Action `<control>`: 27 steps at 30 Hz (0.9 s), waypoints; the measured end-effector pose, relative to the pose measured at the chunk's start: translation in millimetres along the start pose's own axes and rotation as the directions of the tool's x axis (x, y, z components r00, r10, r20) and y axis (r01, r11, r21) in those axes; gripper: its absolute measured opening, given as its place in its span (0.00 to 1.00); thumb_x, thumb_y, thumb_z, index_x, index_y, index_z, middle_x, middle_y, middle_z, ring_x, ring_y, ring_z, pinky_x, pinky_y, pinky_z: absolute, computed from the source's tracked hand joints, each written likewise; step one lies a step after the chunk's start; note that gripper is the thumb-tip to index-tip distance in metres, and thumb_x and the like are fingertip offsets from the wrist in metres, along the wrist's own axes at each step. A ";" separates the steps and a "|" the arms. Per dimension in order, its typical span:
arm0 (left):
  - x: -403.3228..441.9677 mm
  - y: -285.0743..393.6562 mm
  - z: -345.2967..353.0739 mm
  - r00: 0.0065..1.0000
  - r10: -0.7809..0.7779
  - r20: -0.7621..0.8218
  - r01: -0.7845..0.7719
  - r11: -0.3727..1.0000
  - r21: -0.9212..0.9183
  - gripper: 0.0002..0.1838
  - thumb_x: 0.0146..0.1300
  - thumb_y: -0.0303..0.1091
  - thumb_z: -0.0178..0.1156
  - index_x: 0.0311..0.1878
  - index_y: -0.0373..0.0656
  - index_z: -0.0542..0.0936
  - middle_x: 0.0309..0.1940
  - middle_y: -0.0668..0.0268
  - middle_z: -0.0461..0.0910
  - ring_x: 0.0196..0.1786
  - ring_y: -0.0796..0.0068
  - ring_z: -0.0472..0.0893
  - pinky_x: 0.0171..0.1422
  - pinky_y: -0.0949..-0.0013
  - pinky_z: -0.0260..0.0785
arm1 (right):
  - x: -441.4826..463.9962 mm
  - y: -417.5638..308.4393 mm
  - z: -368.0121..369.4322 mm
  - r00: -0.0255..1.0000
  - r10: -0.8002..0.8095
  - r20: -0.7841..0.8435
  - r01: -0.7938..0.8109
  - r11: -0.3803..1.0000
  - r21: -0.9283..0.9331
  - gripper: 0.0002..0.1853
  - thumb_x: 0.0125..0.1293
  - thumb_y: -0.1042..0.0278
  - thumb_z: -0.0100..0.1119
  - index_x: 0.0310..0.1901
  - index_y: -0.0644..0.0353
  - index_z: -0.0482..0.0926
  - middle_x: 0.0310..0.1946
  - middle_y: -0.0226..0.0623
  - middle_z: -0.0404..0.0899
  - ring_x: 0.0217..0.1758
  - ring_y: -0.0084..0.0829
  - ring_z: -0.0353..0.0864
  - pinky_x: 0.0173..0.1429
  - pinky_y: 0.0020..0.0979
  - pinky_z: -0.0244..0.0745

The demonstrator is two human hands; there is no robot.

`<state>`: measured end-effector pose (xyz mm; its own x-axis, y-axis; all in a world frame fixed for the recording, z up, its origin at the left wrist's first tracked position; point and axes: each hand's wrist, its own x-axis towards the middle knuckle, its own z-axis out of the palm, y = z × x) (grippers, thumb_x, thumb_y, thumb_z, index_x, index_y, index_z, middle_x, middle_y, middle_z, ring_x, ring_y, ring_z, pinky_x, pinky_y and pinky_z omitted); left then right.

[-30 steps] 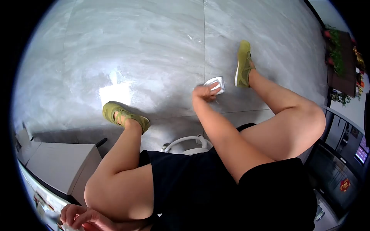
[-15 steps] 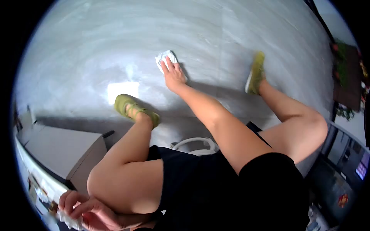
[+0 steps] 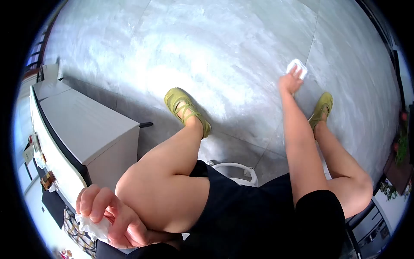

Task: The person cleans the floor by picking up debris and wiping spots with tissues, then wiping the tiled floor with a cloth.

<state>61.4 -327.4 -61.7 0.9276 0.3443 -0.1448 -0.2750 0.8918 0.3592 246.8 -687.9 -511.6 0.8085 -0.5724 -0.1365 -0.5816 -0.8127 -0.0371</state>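
My right hand (image 3: 291,83) reaches out over the grey floor, its fingers on a folded white wipe (image 3: 296,69) that lies flat against the tiles. The wipe is just beyond my right shoe. In the lower left, my left hand (image 3: 114,216) is curled around a crumpled white tissue (image 3: 94,226), held up beside my left knee. Part of the tissue is hidden in the palm.
I sit with legs apart, a green shoe (image 3: 185,110) and another green shoe (image 3: 323,108) planted on the floor (image 3: 207,43). A white ring-shaped frame (image 3: 235,165) shows beneath me. At the left stands a grey cabinet (image 3: 95,125); potted plants (image 3: 402,149) line the right edge.
My right hand has carried the wipe across the floor to the right, nearer the right shoe. My view has turned and shifted. The left hand still holds the tissue.
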 end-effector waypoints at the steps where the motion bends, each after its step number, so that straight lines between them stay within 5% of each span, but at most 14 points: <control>1: 1.5 -1.9 2.3 1.000 -0.018 -0.011 0.018 1.000 -0.002 0.07 0.64 0.24 0.49 0.44 0.41 0.66 0.43 0.62 0.65 0.46 0.68 0.68 0.34 0.67 0.77 | 0.6 -19.8 5.9 0.996 -0.087 -0.004 0.087 0.996 0.006 0.37 0.57 0.68 0.46 0.71 0.45 0.52 0.73 0.34 0.47 0.57 0.39 0.63 0.63 0.36 0.58; 3: 4.0 -6.6 5.8 0.999 -0.017 -0.031 0.017 1.000 -0.004 0.07 0.64 0.25 0.49 0.44 0.41 0.66 0.43 0.62 0.65 0.46 0.68 0.68 0.33 0.68 0.78 | 3.3 -69.1 23.0 0.938 -0.332 -0.098 0.333 0.943 -0.007 0.35 0.59 0.70 0.44 0.71 0.44 0.54 0.73 0.33 0.47 0.58 0.38 0.62 0.63 0.35 0.57; 7: 4.8 -17.3 9.8 0.998 0.045 -0.054 -0.045 0.999 0.009 0.07 0.65 0.26 0.50 0.44 0.40 0.66 0.44 0.62 0.65 0.46 0.68 0.68 0.33 0.68 0.78 | -32.0 -171.5 -24.4 0.755 -0.638 0.151 0.615 0.769 0.174 0.35 0.59 0.77 0.44 0.69 0.35 0.57 0.73 0.23 0.48 0.63 0.35 0.60 0.67 0.35 0.57; 10: 9.3 -16.4 12.3 0.994 0.066 -0.085 -0.064 0.998 0.021 0.08 0.64 0.25 0.51 0.45 0.39 0.67 0.44 0.61 0.65 0.46 0.69 0.68 0.34 0.69 0.79 | -56.6 -197.1 -24.5 0.349 -0.924 0.157 0.919 0.371 0.136 0.39 0.54 0.84 0.44 0.67 0.33 0.60 0.72 0.21 0.50 0.63 0.36 0.62 0.65 0.37 0.61; 13: 18.5 -11.5 11.9 0.992 0.078 -0.103 -0.076 0.997 0.021 0.08 0.63 0.23 0.52 0.45 0.38 0.67 0.44 0.61 0.65 0.46 0.69 0.68 0.34 0.71 0.78 | -55.2 -169.8 -44.0 -0.066 -0.980 0.190 0.982 -0.030 0.184 0.39 0.56 0.85 0.45 0.66 0.30 0.62 0.71 0.20 0.52 0.64 0.36 0.64 0.67 0.37 0.59; 16: 23.3 -3.1 7.7 0.992 0.087 -0.095 -0.086 0.996 0.011 0.09 0.63 0.22 0.52 0.45 0.38 0.66 0.44 0.61 0.65 0.46 0.70 0.69 0.33 0.73 0.77 | -29.7 -119.5 -46.3 0.066 -0.983 0.173 0.994 0.081 0.080 0.39 0.54 0.84 0.46 0.65 0.29 0.63 0.69 0.21 0.57 0.61 0.36 0.67 0.64 0.37 0.64; 19: 24.9 4.9 4.5 0.990 0.111 -0.084 -0.110 0.994 0.009 0.11 0.62 0.22 0.54 0.46 0.38 0.66 0.44 0.61 0.65 0.45 0.70 0.69 0.32 0.72 0.77 | -24.5 -46.2 -39.7 0.560 -0.821 0.112 0.823 0.566 0.036 0.38 0.53 0.78 0.50 0.66 0.34 0.62 0.68 0.23 0.57 0.55 0.40 0.68 0.60 0.38 0.67; 22: 25.2 11.8 -0.8 0.984 0.155 -0.087 -0.157 0.988 -0.012 0.12 0.62 0.24 0.56 0.46 0.38 0.65 0.43 0.61 0.65 0.45 0.70 0.69 0.32 0.72 0.77 | -64.2 -2.2 -32.4 0.849 -0.511 0.135 0.518 0.855 -0.019 0.40 0.51 0.70 0.55 0.69 0.42 0.55 0.70 0.33 0.50 0.54 0.45 0.65 0.60 0.38 0.67; 26: 25.2 20.5 -5.3 0.984 0.154 -0.090 -0.152 0.988 0.022 0.12 0.63 0.28 0.56 0.47 0.39 0.64 0.43 0.61 0.66 0.45 0.70 0.69 0.32 0.70 0.77 | -130.8 -51.1 -5.8 0.968 -0.220 0.124 0.224 0.974 -0.017 0.42 0.55 0.60 0.56 0.71 0.55 0.49 0.70 0.53 0.42 0.65 0.51 0.54 0.64 0.41 0.63; 27: 26.2 20.5 -3.4 0.982 0.157 -0.109 -0.155 0.988 0.023 0.12 0.65 0.29 0.54 0.46 0.40 0.64 0.42 0.61 0.66 0.44 0.69 0.70 0.31 0.69 0.77 | -141.0 -77.2 0.6 0.958 -0.257 0.130 0.249 0.966 0.074 0.42 0.57 0.60 0.55 0.72 0.55 0.47 0.70 0.54 0.41 0.67 0.52 0.52 0.66 0.41 0.61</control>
<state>79.2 -299.1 -61.2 0.8398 0.5099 -0.1862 -0.4097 0.8204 0.3988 177.7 -544.4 -490.1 0.9119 -0.3253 -0.2501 -0.3671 -0.9191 -0.1432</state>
